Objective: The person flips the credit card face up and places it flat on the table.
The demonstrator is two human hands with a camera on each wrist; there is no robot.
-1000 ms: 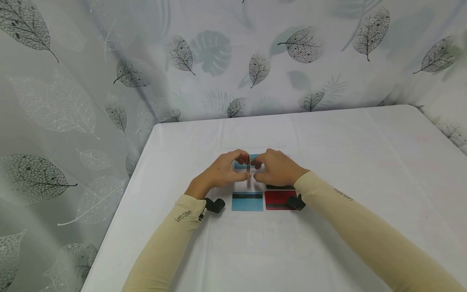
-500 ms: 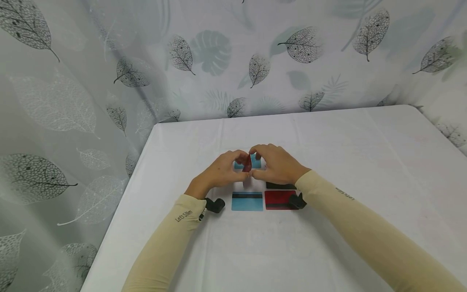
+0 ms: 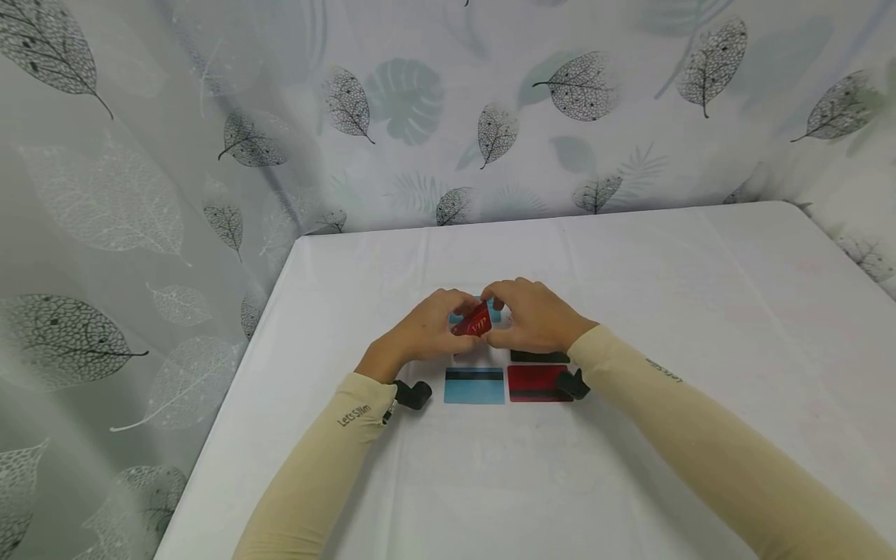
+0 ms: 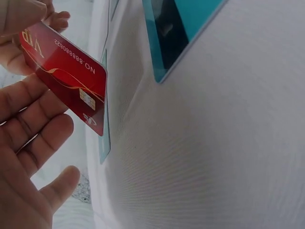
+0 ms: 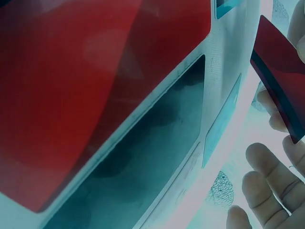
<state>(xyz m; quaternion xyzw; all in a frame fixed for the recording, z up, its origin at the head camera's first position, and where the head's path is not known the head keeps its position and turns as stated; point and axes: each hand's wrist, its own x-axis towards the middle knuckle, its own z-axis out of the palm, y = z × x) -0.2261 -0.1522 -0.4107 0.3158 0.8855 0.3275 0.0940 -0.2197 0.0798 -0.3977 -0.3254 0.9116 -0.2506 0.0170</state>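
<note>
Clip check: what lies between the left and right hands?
A tilted red VIP card, as the head view shows; part of a blue card on the table shows behind it.

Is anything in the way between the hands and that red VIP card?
Nothing visible: the left hand and right hand are both at the red VIP card. Other cards lie on the table.
</note>
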